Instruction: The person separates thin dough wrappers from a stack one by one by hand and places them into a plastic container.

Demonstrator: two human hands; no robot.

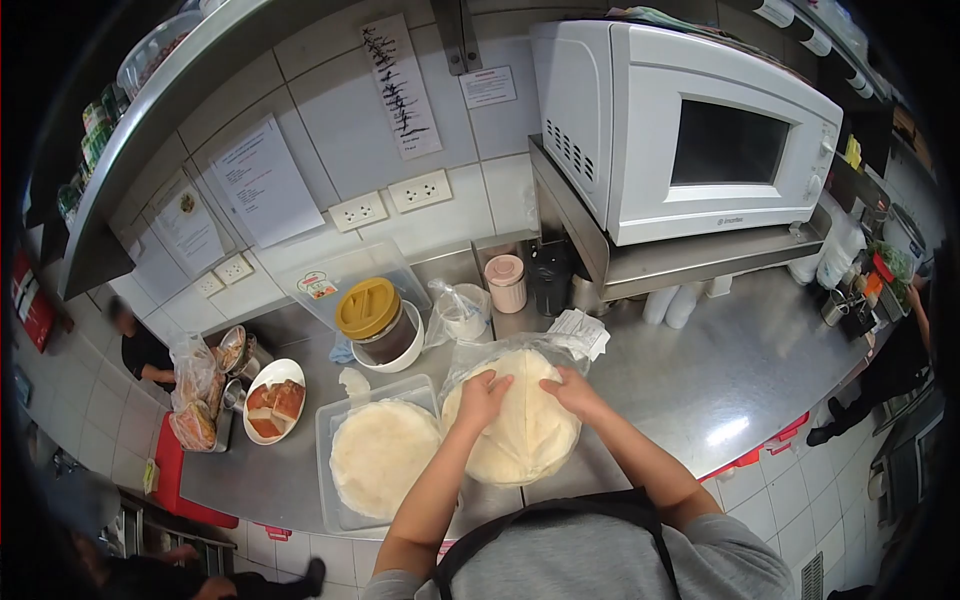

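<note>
Both hands are on a stack of round, pale flat sheets (525, 425) over the steel counter. My left hand (484, 398) grips the upper left part, its fingers pressed together on the top sheet. On the upper right part, my right hand (572, 392) pinches the sheet near its edge. A raised fold runs down the middle between the hands. Clear plastic wrap (480, 355) lies at the far edge of the stack. To the left, a clear rectangular container (328, 470) holds more round pale sheets (385, 458).
A white plate (257, 383) of bread pieces and bagged food (192, 420) stand left. Behind are a yellow-lidded jar (368, 308), a pink canister (506, 284) and a microwave (720, 130) on a steel shelf. Other people are at both sides.
</note>
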